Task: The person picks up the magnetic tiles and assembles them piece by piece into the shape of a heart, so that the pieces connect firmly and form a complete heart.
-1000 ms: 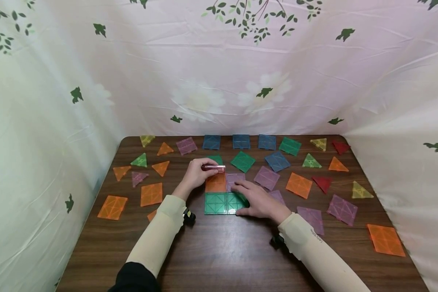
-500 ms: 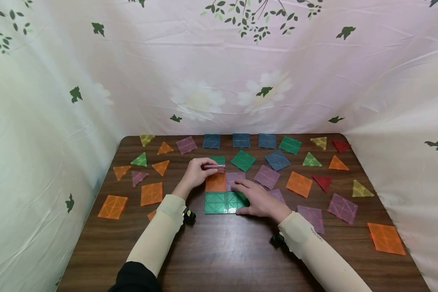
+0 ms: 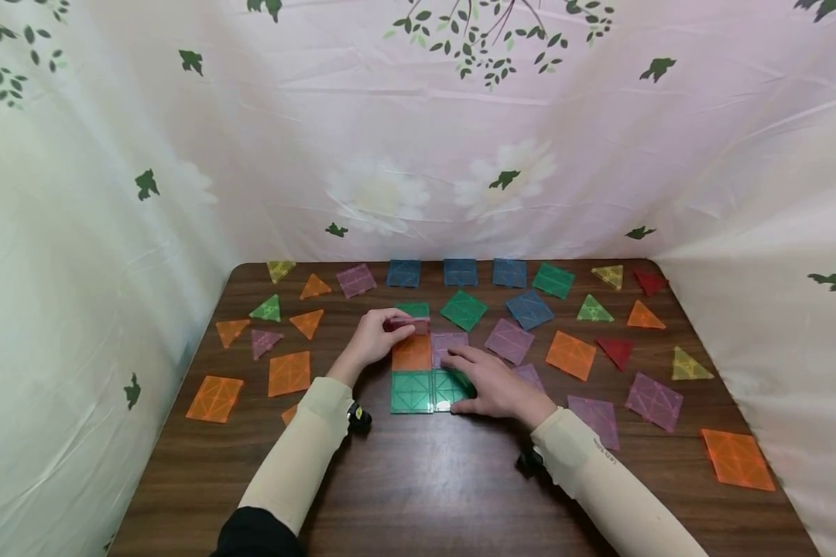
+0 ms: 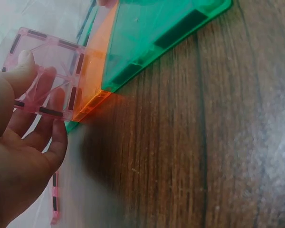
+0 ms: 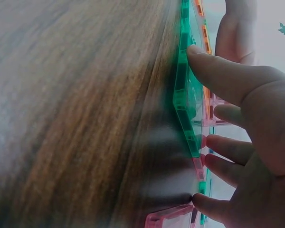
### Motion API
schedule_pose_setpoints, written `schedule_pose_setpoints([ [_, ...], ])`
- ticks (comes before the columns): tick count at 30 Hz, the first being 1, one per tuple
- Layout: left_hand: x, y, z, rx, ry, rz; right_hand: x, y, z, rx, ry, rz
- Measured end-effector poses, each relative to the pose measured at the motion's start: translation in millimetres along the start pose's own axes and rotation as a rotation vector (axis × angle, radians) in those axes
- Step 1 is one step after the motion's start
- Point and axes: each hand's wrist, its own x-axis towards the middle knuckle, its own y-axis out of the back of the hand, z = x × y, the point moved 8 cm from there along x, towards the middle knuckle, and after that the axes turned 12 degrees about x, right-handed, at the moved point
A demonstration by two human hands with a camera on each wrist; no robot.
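Note:
My left hand (image 3: 376,336) pinches a clear pink square magnetic tile (image 4: 40,73) between thumb and fingers. The tile stands on edge over the flat orange square tile (image 3: 411,353), close to its far side; whether its lower edge touches is hard to tell. Behind it lies a green tile (image 3: 414,309), partly covered by the hand. Two green tiles (image 3: 412,391) form the near row, and a purple tile (image 3: 449,345) adjoins the orange one. With fingers spread, my right hand (image 3: 498,384) touches the near right green tile (image 5: 183,85), its thumb at that tile's edge.
Loose square and triangular tiles lie around on the brown wooden table (image 3: 418,487). Blue squares (image 3: 460,272) line the back; an orange square (image 3: 289,374) lies left and a purple square (image 3: 594,420) right. A patterned cloth (image 3: 418,155) hangs behind the table.
My left hand has shifted very slightly with the pink tile, and the bright glint on the tile has faded. My right hand stays in place on the tiles.

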Motion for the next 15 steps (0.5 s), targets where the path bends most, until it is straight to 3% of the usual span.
schedule_pose_setpoints([
  [10, -2.7, -6.9, -10.3, -0.004, 0.025, -0.039, -1.1, 1, -1, 0.027, -0.016, -0.014],
  [15, -2.8, -6.9, -10.2, -0.015, 0.009, -0.037, -3.1, 29, 10, 0.054, -0.029, 0.108],
])
